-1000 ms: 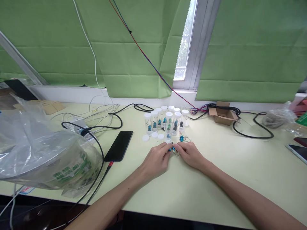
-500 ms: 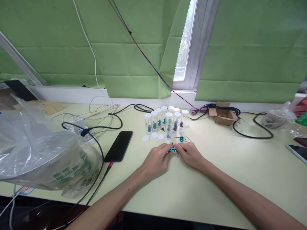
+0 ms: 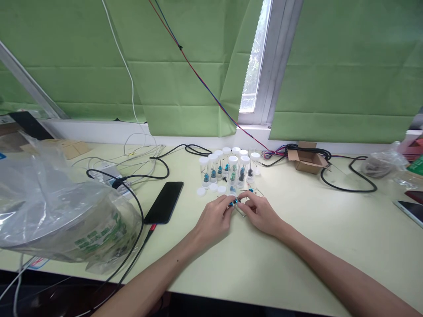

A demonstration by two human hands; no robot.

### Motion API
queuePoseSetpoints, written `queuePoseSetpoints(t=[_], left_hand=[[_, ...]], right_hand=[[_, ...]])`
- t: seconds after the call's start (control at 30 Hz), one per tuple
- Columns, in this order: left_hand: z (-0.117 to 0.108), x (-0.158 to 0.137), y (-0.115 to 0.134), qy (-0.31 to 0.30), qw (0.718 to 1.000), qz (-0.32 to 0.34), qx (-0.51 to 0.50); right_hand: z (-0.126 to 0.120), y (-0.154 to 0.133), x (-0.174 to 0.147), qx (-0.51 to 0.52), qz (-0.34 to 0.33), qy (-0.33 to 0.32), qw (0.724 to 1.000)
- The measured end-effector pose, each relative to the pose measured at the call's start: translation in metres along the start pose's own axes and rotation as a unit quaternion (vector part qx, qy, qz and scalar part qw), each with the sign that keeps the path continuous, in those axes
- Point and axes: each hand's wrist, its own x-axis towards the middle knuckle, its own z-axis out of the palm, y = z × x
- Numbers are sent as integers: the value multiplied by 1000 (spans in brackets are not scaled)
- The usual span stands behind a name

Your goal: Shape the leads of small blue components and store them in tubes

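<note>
My left hand [image 3: 216, 215] pinches a small blue-and-black metallic part [image 3: 234, 202] between thumb and fingers, just above the table. At the right end of that part, the thumb and forefinger of my right hand [image 3: 259, 212] are closed on its dark tip. Right behind the hands stand several clear tubes with white caps [image 3: 233, 159], holding small blue, green or dark pieces with thin rods. Another small blue piece [image 3: 251, 190] with thin rods lies behind my right hand, partly covered by it. Loose white caps [image 3: 201, 191] rest left of the tubes.
A black phone [image 3: 164, 202] on a cable lies left of my hands. Farther left sits a large clear plastic bag [image 3: 99, 220]. Black cables [image 3: 158, 176] run across the back. An open cardboard box [image 3: 307, 163] stands at the back right, another phone [image 3: 410, 211] at the right edge.
The blue-and-black part has tilted, its right end rising slightly. My right hand's fingers have lifted and opened a little around its end, and now cover more of the loose blue piece behind.
</note>
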Motion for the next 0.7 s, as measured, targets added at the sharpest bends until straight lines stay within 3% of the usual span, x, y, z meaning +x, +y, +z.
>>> queuePoseSetpoints(t=[0.7], left_hand=[[0, -1, 3, -26, 999, 26, -3]], right_hand=[[0, 4, 2, -43, -12, 14, 999]])
